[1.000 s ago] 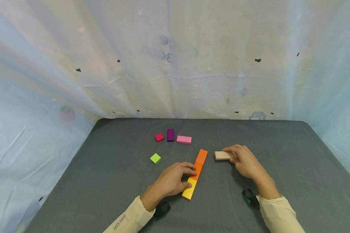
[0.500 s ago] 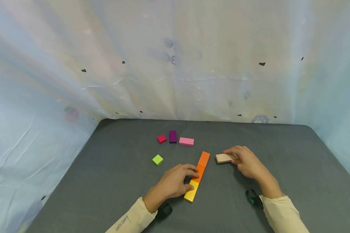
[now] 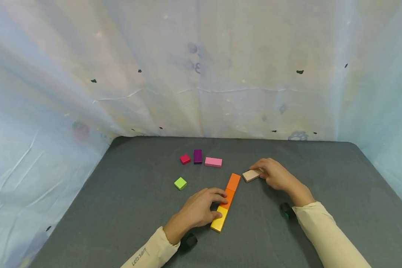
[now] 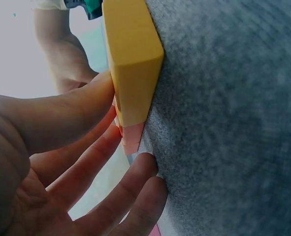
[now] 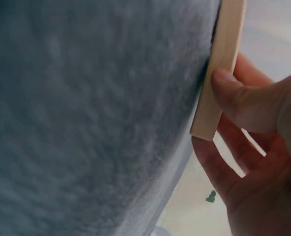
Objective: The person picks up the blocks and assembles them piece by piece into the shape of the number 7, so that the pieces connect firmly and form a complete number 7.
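A yellow block (image 3: 219,219) and two orange blocks, the near one (image 3: 227,199) and the far one (image 3: 233,182), lie end to end in a slanting row. Over this row rests my left hand (image 3: 197,208), its thumb touching the yellow block and its fingertips on the near orange one. In the left wrist view the fingers are spread and only gently bent. My right hand (image 3: 277,176) pinches a plain wooden block (image 3: 250,175) between thumb and fingers, as the right wrist view confirms. That block sits just right of the row's far end, angled and apart from it.
Behind the row lie a red block (image 3: 185,159), a purple block (image 3: 197,156) and a pink block (image 3: 213,162). A lime green block (image 3: 180,183) is left of the row. A pale curtain (image 3: 201,93) rises behind the grey table (image 3: 137,193).
My right hand has moved the wooden block forward and left, closer to the far orange block, and turned it to a slant. The left hand stays on the row.
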Demonstrator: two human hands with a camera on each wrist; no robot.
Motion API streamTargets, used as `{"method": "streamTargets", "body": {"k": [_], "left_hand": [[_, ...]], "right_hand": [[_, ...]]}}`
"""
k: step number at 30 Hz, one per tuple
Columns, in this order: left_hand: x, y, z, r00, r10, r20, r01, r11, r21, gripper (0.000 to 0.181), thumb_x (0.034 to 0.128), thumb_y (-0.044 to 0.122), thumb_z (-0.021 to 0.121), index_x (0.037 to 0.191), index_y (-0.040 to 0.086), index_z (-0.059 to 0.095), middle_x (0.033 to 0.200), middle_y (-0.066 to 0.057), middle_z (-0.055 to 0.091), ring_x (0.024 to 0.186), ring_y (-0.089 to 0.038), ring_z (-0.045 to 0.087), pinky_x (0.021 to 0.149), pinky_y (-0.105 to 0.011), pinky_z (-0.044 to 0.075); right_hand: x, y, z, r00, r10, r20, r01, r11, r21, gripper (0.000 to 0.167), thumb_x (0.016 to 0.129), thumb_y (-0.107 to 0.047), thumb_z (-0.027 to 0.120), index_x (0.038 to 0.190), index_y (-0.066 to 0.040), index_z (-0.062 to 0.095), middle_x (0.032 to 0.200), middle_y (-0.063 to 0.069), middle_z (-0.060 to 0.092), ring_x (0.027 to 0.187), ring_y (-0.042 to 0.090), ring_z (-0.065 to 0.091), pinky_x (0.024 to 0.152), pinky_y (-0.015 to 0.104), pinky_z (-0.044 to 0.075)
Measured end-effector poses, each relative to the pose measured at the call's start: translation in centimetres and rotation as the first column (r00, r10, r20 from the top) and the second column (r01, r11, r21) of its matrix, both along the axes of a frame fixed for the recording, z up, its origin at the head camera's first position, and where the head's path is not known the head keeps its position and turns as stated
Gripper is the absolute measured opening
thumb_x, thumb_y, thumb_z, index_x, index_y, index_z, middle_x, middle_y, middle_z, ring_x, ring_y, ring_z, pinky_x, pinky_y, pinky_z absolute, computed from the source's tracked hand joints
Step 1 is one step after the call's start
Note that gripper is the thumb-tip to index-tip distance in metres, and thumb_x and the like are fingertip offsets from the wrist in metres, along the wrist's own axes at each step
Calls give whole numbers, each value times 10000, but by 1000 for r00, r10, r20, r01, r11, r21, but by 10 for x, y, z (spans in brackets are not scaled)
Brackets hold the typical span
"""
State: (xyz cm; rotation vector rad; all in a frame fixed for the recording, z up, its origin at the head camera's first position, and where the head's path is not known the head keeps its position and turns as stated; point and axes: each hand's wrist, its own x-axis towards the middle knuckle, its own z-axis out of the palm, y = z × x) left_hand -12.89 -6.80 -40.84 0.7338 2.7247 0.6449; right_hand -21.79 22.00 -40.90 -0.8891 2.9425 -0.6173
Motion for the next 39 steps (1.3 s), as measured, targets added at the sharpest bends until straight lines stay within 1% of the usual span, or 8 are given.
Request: {"method": "streamTargets", "body": {"k": [5,11,16,21,26,32,35,39], "left_hand": [[1,1,0,1000,3,-2,-3,1000,0,376,881,255,770,1250,290,703,1393,206,546,1300,-119,516,1077,-400,462],[1,2,-1,1000,1,-4,-1,1000,2,381,881,258,769,1254,290,701,1395,203,546,1295,-122,518,1075,-404,463],[0,2,-1,1000,0,-4,0,1000,10,382,882,254,769,1256,286,700,1396,202,546,1295,-124,519,1074,-411,463],[0,1,-1,1000,-4,-16,4,1000,23,372,880,245,771,1246,270,708,1389,189,555,1285,-131,527,1062,-406,472],[1,0,0,1000,-4,-22,4,1000,23,367,877,236,775,1237,261,714,1382,178,564,1276,-141,533,1054,-408,476],[0,1,0,1000,0,-2,0,1000,12,370,879,243,772,1243,269,710,1387,185,558,1290,-131,525,1075,-412,462],[0,1,-1,1000,-3,-2,3,1000,12,373,874,242,777,1240,267,712,1386,183,560,1294,-131,526,1087,-418,454],[-1,1,-2,1000,-16,-11,16,1000,17,378,872,232,778,1244,256,711,1385,175,564,1306,-132,529,1093,-412,454]], "right_hand": [[-11,-3,1,999,18,28,-19,999,37,407,891,120,616,1223,-95,707,1222,129,680,1159,376,607,969,562,497],[-20,-3,2,998,32,55,-34,999,33,414,915,122,576,1230,-113,707,1216,120,680,1132,357,621,933,532,523],[-26,-2,3,997,34,67,-36,999,35,418,915,118,582,1240,-114,702,1244,125,673,1170,369,607,969,553,503],[-31,-3,3,997,42,66,-43,999,17,446,900,144,576,1231,-124,709,1249,119,671,1177,369,607,969,544,508],[-35,-7,1,996,51,78,-51,999,2,446,904,138,579,1235,-131,711,1269,118,667,1188,370,605,962,531,516],[-39,-12,0,994,66,88,-66,998,-1,448,909,136,578,1246,-131,706,1334,154,637,1251,402,571,1009,569,485],[-40,-13,1,993,71,93,-71,997,-8,456,905,146,574,1249,-124,704,1374,179,609,1289,418,542,1029,584,468],[-41,-14,2,993,82,89,-82,997,-3,458,902,146,580,1249,-127,703,1388,179,599,1307,416,530,1039,588,458]]}}
